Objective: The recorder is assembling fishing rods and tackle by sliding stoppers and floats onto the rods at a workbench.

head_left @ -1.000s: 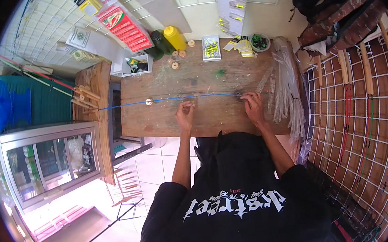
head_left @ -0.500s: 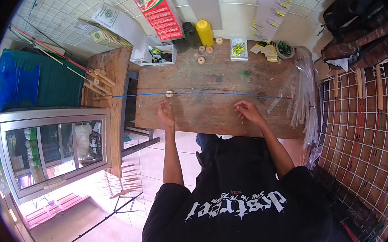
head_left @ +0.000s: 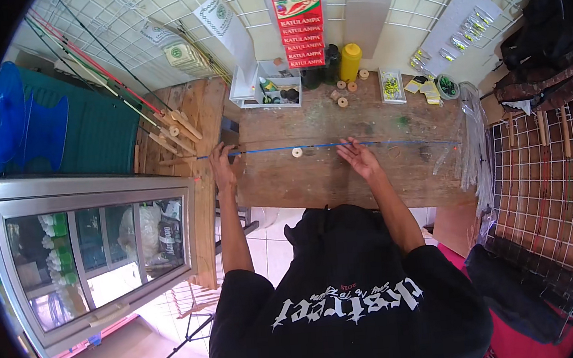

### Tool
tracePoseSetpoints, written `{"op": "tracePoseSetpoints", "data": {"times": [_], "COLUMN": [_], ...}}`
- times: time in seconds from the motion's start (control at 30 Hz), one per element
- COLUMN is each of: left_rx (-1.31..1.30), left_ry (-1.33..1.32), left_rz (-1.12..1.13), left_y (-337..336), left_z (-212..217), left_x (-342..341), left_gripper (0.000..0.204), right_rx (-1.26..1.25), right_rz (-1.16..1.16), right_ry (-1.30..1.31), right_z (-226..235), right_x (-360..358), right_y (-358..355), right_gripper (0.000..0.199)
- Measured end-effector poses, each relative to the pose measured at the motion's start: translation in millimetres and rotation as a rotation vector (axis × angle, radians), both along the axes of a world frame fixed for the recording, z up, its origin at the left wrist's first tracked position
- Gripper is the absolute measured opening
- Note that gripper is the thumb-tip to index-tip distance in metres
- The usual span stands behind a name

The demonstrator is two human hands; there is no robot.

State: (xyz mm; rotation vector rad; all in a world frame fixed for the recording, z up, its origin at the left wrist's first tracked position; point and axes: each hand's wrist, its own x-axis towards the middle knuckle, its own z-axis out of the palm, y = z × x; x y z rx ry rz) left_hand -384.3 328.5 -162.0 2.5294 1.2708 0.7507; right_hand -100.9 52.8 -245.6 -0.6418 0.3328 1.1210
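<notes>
A thin blue fishing rod (head_left: pixel 270 150) lies crosswise along the wooden workbench (head_left: pixel 280 190). Its left end runs toward several wooden handles. Over the rod's left part is my left hand (head_left: pixel 224 167), fingers apart, the thumb separate from the index finger; whether it touches the rod is hard to tell. My right hand (head_left: pixel 361 159) is turned partly palm up at the rod's middle, its fingers spread and their tips beside or on the rod. Between the hands, just below the rod, sits a small pale wooden ring-shaped piece (head_left: pixel 297 153).
Along the back stand a white divided tray (head_left: pixel 273 102), a yellow bottle (head_left: pixel 351 63), several round wooden pieces (head_left: pixel 342 102) and a white box (head_left: pixel 392 89) of small yellow-green items. Clear plastic sleeves (head_left: pixel 475 135) hang at the right edge. A glass-fronted cabinet (head_left: pixel 90 189) is at left.
My left hand has moved left and up to the rod. My right hand has opened and come up to the rod's middle. The head view has shifted, so the bench appears farther right and lower.
</notes>
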Motion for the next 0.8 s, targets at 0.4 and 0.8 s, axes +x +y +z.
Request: {"op": "tracePoseSetpoints", "data": {"times": [0.4, 0.8], "left_rx": [-0.494, -0.556], "left_ry": [-0.029, -0.196], "left_rz": [-0.432, -0.555], "left_y": [25, -14], "left_z": [39, 75], "left_x": [-11, 18], "left_gripper": [0.016, 0.016], "right_rx": [-0.204, -0.155], "right_rz": [-0.329, -0.617], "right_ry": [-0.481, -0.784], "right_z": [83, 179], "right_x": [19, 37], "right_y": [-16, -32], "right_gripper": [0.036, 0.032]}}
